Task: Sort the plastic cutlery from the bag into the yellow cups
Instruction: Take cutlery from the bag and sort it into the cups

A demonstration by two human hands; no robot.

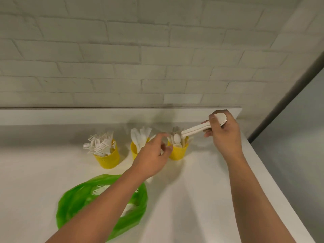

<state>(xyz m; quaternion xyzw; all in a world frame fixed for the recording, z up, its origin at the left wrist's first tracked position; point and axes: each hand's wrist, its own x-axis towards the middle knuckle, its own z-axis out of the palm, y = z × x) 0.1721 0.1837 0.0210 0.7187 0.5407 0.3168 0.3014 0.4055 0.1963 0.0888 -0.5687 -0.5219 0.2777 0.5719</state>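
While right hand (222, 135) grips spoons (198, 128), handles point down-left.

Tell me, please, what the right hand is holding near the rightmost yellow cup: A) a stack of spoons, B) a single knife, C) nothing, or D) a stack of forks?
A: the right hand grips a stack of spoons, with the nested bowls at its fingers and the handles pointing towards the rightmost yellow cup.

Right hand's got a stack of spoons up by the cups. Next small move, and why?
Probably lower the spoons handle-first into the rightmost yellow cup: the right hand holds them with handles pointing at it, that cup has spoons in it, and the left hand is by its rim.
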